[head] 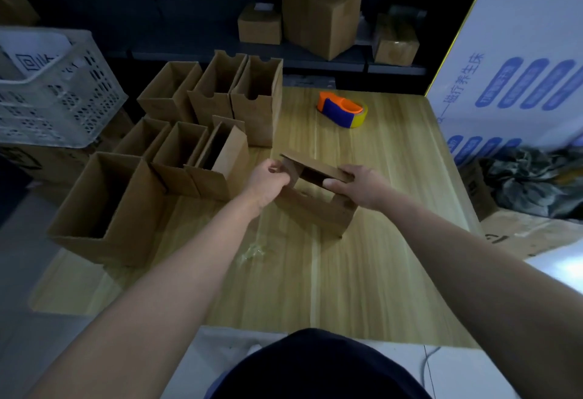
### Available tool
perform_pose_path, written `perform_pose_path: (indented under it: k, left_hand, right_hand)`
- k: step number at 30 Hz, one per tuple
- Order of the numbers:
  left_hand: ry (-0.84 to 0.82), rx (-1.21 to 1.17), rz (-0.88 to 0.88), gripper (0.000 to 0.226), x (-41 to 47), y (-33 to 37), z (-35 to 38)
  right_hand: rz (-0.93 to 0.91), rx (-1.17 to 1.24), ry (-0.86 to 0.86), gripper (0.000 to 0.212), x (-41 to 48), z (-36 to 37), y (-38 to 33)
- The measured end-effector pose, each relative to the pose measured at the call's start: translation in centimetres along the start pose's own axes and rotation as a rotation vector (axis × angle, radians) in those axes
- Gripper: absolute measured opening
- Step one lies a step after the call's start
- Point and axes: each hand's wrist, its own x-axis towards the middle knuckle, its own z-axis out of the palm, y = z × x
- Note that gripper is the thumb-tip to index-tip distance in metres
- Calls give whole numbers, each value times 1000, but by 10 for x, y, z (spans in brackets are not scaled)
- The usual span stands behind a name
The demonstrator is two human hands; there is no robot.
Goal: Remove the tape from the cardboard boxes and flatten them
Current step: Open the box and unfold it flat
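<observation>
Both hands grip one small cardboard box (318,209) mid-table — left hand (268,181) pinching its left flap, right hand (356,187) clamped on the far top edge. Open boxes (176,159) crowd the table (362,288) left edge; bare wood lies near and right, the tape dispenser (342,111) well beyond.

Both arms are bare and reach far out in front of the body, almost straight. They come closer together toward the hands. The left hand (268,178) is curled up like a loose fist, with the back of the hand and the wrist turned up and the thumb side facing away. Its fingers are bent tight and pinch something thin. The right hand (356,185) lies flatter, palm down, with the thumb poking out to the left and the fingers wrapped over an edge. The two hands sit near each other at the same height.
</observation>
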Motion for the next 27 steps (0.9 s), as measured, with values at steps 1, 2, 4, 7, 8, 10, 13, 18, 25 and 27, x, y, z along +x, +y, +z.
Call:
perform_pose_path:
  k: [1,2,4,7,8,10,13,18,25,27]
  left_hand:
    - [1,-11,-25,43,2,2,1]
    - [12,-10,-51,48,4,4,1]
    - [56,36,-86,52,9,6,2]
    - [85,160,-119,61,15,9,0]
    - [78,197,-124,65,16,11,1]
    - [50,290,-147,72,18,17,0]
    - [-68,435,-209,82,19,31,-2]
    - [-222,447,-283,75,22,48,-5]
    - [-207,608,-242,82,27,44,-1]
    - [-247,692,-226,82,26,49,-2]
  right_hand:
    - [7,32,-2,55,-1,0,-1]
    - [21,49,-2,55,-1,-1,-2]
    - [45,44,0,60,0,-2,-5]
    - [84,24,5,74,2,-2,-7]
    - [90,24,11,76,3,-1,-7]
    - [101,12,30,76,4,-1,-6]
    - [124,9,65,72,5,-3,-8]
    - [117,-12,98,50,5,-4,-10]
    - [1,-189,198,41,3,-6,-20]
    - [-59,-246,238,42,5,-6,-21]
